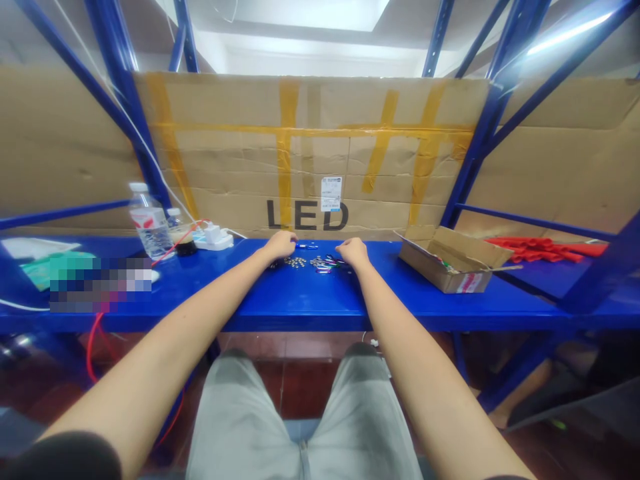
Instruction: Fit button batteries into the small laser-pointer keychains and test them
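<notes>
Left hand: the person's left hand (281,245) curls its fingers down at the far part of the bench (300,300); whether it grips anything cannot be told.
Right hand: the right hand (353,252) bends its fingers inward, fingertips close together beside slim metal pieces (325,263); any held piece is hidden or too small to see.
Left end: pixel blocks (100,285) mask items beside a green packet (37,270).
Open box: the contents of a cardboard box (465,283), right of the hands, are mostly concealed by its walls and flaps.
Forearms: both enter from below, the sleeves cut off by the frame.
Bench: blue and smooth, edged by blue uprights (467,167), above a reddish tiled floor (297,387).
Backdrop: a tall cardboard panel (240,170), crossed with yellow tape (284,157), stands behind; a bright lamp (570,33) glows upper right.
Between the hands: one blue item (306,247), pen-like, behind small brassy parts (296,263) and the slim pieces, both too small to count.
Bottles: two, one clear (150,227), one smaller with dark contents (186,246).
Panel: three letters, "LED," and one white label (331,193).
Far right: red strips (537,250), overlapping, number unclear.
</notes>
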Action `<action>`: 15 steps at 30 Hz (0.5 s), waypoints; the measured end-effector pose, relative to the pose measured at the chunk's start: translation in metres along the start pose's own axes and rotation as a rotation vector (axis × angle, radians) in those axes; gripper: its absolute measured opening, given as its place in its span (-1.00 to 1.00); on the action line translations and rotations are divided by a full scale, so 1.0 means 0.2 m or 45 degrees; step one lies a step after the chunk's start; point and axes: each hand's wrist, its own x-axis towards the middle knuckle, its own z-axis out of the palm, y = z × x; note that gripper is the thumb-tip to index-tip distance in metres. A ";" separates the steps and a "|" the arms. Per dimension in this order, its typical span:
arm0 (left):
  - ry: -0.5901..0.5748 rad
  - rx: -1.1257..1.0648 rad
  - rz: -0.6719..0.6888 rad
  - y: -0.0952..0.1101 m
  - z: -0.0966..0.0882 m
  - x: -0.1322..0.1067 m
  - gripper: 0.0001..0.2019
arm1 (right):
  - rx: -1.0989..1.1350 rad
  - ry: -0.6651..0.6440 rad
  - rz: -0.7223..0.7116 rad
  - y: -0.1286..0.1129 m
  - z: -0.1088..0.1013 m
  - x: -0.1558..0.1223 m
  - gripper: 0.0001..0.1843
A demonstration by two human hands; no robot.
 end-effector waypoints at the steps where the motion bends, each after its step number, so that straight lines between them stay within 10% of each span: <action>1: -0.020 0.010 0.003 0.00 0.01 0.04 -0.68 | 0.029 -0.010 0.027 -0.01 0.00 -0.01 -0.88; 8: -0.060 -0.047 -0.070 -0.04 0.10 0.15 -0.83 | 0.135 -0.005 -0.068 -0.06 0.02 -0.06 -0.84; 15: 0.085 -0.363 0.057 0.04 -0.05 0.09 -0.86 | 0.428 -0.040 -0.317 -0.22 0.01 -0.07 -0.71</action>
